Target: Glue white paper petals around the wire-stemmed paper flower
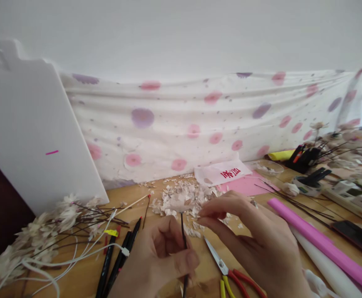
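My left hand (171,256) is closed around a thin dark stem (183,231), which stands nearly upright between thumb and fingers. Just right of the stem's top, my right hand (249,236) has its thumb and forefinger pinched together; whatever they hold, if anything, is too small to make out. Beyond both hands lies a loose heap of pale, papery petal pieces (181,196). A pair of scissors (221,265) with red handles rests on the wooden table below my right hand, beside a yellow-handled tool (227,287) that is partly cut off by the frame.
Pale flowers on stems (38,236), white cables (72,260) and black pens (119,252) lie at left, near a white board (44,124). Pink (320,244) and white rolls lie at right, with dark wires (295,200). A pink sheet (246,186) lies behind.
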Demonstrator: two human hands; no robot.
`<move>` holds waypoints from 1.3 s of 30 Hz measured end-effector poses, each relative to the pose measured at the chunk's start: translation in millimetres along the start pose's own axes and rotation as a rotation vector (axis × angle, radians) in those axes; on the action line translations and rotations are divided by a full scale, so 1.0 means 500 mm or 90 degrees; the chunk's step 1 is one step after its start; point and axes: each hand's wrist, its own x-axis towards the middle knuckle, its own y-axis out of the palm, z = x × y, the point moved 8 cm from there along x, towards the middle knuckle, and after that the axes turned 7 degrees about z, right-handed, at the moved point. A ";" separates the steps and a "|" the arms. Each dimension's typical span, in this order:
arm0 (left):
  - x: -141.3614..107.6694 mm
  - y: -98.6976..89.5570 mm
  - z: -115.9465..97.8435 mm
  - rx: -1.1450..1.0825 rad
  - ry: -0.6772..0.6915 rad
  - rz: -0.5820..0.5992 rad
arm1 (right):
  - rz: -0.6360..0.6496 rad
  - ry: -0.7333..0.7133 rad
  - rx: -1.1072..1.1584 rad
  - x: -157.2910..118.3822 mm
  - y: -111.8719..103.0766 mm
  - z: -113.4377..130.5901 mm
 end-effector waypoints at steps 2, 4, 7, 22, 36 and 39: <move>0.001 0.003 0.004 -0.012 0.004 0.010 | 0.011 -0.008 -0.006 0.003 0.004 0.003; 0.000 0.004 0.008 -0.025 0.011 0.015 | 0.025 -0.009 -0.013 0.004 0.008 0.005; -0.001 0.005 0.016 -0.025 0.007 0.021 | 0.028 0.000 -0.021 0.002 0.007 0.002; 0.002 0.014 0.004 0.009 -0.002 -0.019 | 0.029 -0.004 -0.064 -0.001 0.005 0.002; 0.005 0.006 -0.001 0.064 0.007 -0.049 | 0.035 0.023 -0.090 -0.006 0.007 -0.011; 0.005 0.001 0.002 0.089 0.015 -0.063 | 0.038 0.027 -0.085 -0.005 0.006 -0.012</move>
